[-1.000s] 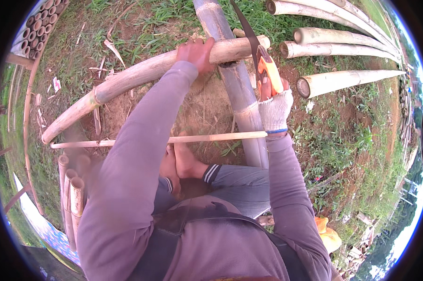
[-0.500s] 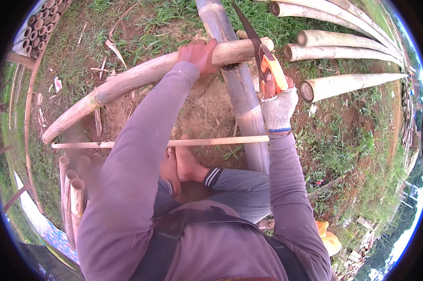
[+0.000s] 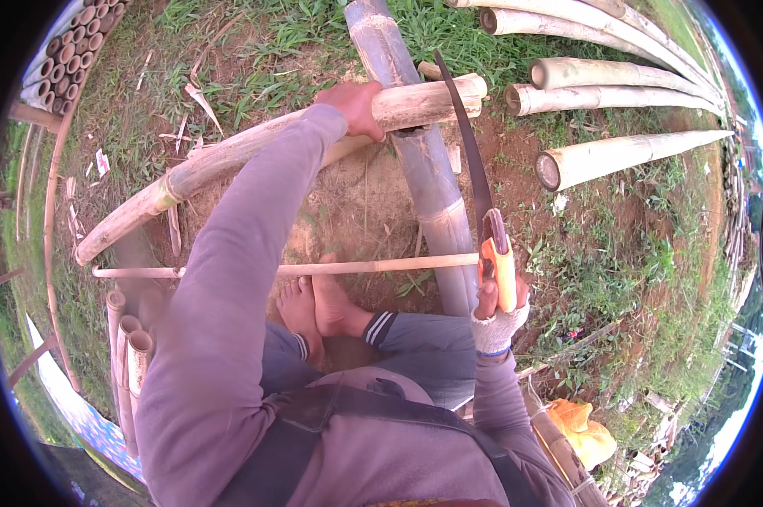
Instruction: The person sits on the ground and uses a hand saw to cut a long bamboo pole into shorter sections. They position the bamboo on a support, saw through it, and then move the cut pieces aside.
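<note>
My bare left hand (image 3: pixel 353 108) is closed over a pale bamboo pole (image 3: pixel 237 145), which lies across a thicker greyish bamboo trunk (image 3: pixel 440 198). In my right hand (image 3: pixel 501 311), gloved in white knit with the fingertips showing, is the orange handle of a hand saw (image 3: pixel 469 139). Its dark curved blade points away from me and lies against the pole near the right end. A thin bamboo strip (image 3: pixel 347 269) runs crosswise nearer to me, above my bare feet. Under the pole, beside my left hand, a lighter piece of bamboo shows in part.
Several cut bamboo poles (image 3: pixel 626 160) lie at the right. Upright bamboo pieces (image 3: pixel 139 346) stand at the lower left, and a stack of bamboo tubes (image 3: pixel 67 63) is at the far left. An orange cloth or bag (image 3: pixel 581 433) lies at the lower right, near bamboo scraps.
My right hand has drawn the saw back toward me, so more of the blade shows on my side of the pole. My left hand stays on the pole and has shifted slightly left.
</note>
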Motion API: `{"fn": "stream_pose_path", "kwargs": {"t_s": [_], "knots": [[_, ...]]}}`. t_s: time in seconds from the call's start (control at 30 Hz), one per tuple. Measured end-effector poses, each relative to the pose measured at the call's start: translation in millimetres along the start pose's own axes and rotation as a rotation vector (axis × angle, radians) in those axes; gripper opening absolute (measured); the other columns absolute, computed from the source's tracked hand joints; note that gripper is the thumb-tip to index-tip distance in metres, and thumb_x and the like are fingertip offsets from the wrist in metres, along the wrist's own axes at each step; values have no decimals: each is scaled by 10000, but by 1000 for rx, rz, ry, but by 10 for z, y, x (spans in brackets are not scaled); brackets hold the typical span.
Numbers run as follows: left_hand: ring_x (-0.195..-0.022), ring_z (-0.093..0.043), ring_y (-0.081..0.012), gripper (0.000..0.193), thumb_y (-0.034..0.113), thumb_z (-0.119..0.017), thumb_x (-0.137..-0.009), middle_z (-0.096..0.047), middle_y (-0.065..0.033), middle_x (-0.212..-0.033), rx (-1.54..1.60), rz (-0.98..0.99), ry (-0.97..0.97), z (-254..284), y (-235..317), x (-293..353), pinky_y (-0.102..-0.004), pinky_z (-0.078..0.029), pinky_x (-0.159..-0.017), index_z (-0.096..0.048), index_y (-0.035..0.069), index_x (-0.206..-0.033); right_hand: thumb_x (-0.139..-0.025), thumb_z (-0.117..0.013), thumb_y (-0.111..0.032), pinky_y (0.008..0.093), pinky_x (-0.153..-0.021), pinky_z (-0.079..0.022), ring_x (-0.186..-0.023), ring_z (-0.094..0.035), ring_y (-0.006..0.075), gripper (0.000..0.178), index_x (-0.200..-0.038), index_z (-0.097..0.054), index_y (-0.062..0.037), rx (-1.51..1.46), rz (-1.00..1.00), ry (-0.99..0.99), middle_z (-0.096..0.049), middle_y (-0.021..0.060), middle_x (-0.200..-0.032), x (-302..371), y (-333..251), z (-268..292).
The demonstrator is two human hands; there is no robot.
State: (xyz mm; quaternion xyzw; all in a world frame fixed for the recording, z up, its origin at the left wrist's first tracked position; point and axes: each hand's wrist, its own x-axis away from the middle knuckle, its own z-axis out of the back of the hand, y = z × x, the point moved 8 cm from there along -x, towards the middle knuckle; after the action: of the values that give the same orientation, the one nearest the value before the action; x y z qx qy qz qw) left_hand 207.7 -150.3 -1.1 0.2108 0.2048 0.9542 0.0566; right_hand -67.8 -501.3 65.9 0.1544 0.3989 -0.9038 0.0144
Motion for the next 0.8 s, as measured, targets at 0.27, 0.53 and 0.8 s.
{"fn": "stream_pose_path", "kwargs": {"t_s": [0.27, 0.53, 0.8], "knots": [[-1181, -721, -383, 954, 482, -956, -675, -749, -182, -1256, -32, -53, 75, -88, 59, -78, -481, -561, -1024, -578, 98, -1462, -1062, -680, -301, 321, -617, -501, -581, -582, 141, 309, -1120, -585, -12, -87, 15, 83, -610, 37, -682, -240, -272, -34], [-1123, -730, -402, 817, 513, -924, -755, -733, -183, -1181, -89, 25, 178, -44, -5, 101, -521, -574, -966, -590, 126, -1392, -1045, -722, -335, 263, -557, -503, -593, -611, 98, 370, -1118, -582, 0, -29, -39, 29, -631, 50, -708, -36, -361, 383], [-1133, -733, -395, 810, 516, -919, -766, -729, -188, -1194, -116, 8, 183, -68, 146, 69, -515, -587, -977, -590, 124, -1394, -1030, -754, -173, 405, -660, -533, -717, -662, 255, 206, -1062, -632, -9, -70, 39, 49, -693, 157, -859, -1374, -521, -583]]}}
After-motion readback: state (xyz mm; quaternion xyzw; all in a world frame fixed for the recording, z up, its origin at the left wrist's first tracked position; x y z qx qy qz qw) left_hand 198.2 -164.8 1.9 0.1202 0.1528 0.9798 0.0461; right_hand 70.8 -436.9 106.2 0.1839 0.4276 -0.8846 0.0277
